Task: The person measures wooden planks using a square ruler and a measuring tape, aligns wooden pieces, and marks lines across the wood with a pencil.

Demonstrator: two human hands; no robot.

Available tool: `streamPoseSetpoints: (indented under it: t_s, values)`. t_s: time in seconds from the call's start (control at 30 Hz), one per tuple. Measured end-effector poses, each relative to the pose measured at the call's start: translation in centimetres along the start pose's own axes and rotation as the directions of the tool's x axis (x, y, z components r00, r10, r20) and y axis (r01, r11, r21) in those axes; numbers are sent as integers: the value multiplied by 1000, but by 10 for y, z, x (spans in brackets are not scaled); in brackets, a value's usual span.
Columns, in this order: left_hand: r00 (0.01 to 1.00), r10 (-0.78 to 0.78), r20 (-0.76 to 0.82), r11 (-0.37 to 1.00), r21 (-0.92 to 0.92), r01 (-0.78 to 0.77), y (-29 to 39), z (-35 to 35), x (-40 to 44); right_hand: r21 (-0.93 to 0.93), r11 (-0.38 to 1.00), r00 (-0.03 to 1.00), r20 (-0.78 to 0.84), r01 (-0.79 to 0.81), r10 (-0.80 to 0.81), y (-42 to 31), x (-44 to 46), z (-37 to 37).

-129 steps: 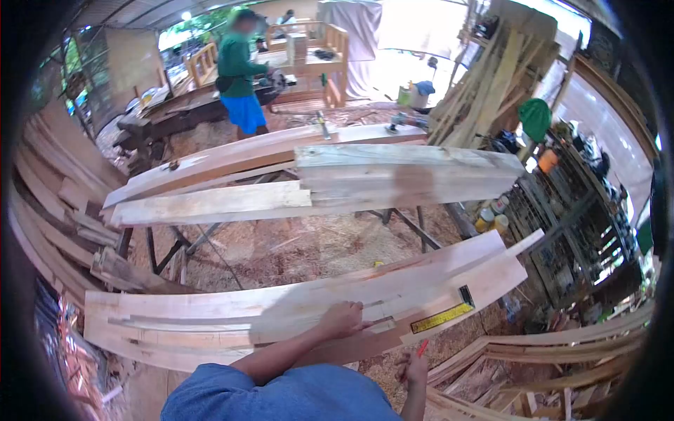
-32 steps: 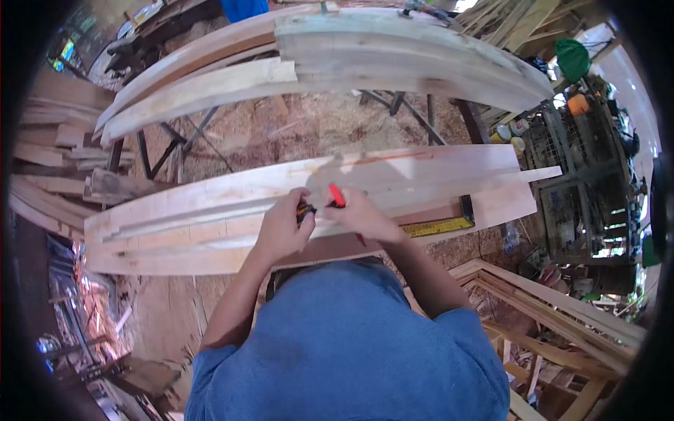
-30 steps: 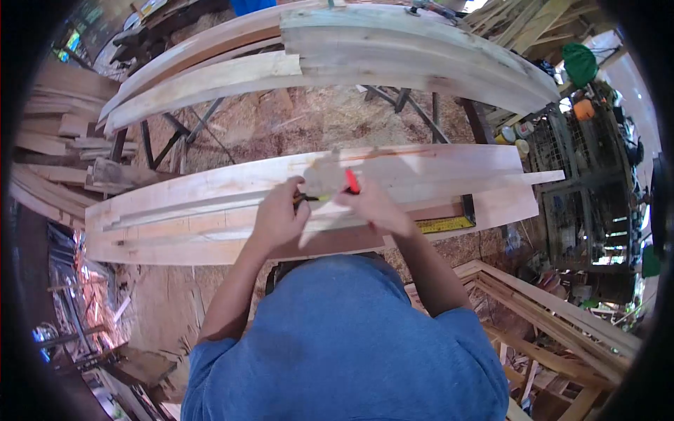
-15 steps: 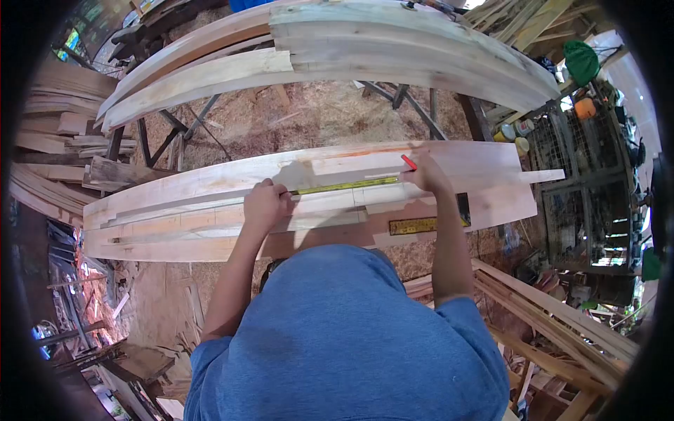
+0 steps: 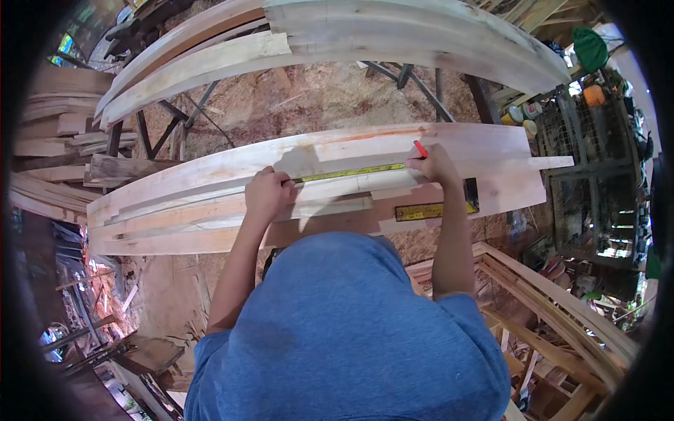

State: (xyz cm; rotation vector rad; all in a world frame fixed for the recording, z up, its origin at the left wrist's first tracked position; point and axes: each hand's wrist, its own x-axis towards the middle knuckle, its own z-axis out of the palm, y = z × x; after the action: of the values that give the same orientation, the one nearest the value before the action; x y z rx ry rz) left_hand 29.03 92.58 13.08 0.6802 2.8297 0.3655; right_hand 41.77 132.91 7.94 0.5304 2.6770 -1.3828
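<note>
A yellow tape measure is stretched along the pale wooden boards in front of me. My left hand has its fingers closed on the tape's left end, resting on the wood. At the tape's other end, my right hand is closed around a red pencil, which tilts up and to the left. Its fingers touch or nearly touch the tape; the grip there is partly hidden. Below the right hand lies a try square with a yellow blade, its dark stock partly behind my forearm.
Another set of long boards rests on dark metal trestles beyond. Timber is stacked at left. A wooden frame stands at lower right, near a wire-mesh rack. Shavings cover the floor.
The view has shifted slightly, so the boards sit higher and a little to the right. The right hand's fingers and the red pencil have moved slightly; the left hand stays on the tape's end.
</note>
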Motion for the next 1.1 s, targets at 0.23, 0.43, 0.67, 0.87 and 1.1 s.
streamPoseSetpoints:
  t_s: [0.23,0.43,0.67,0.87,1.1]
  values:
    - [998,-39,51,999,33,37,2,-4,3,23,999,999,-16,35,-35,-8,-5,-1]
    - [995,-44,86,999,33,42,3,-4,3,-117,993,1000,-3,-22,22,-5,-2,-2]
    - [1000,6,-3,1000,-15,-6,1,0,1,-58,998,998,-57,-6,3,12,4,6]
    - [997,43,-62,999,-7,-43,-2,4,-3,-147,989,1000,-1,7,-7,-5,2,1]
    - [998,18,-59,1000,-22,-19,-2,4,-4,-52,997,999,-13,-52,52,-7,-2,0]
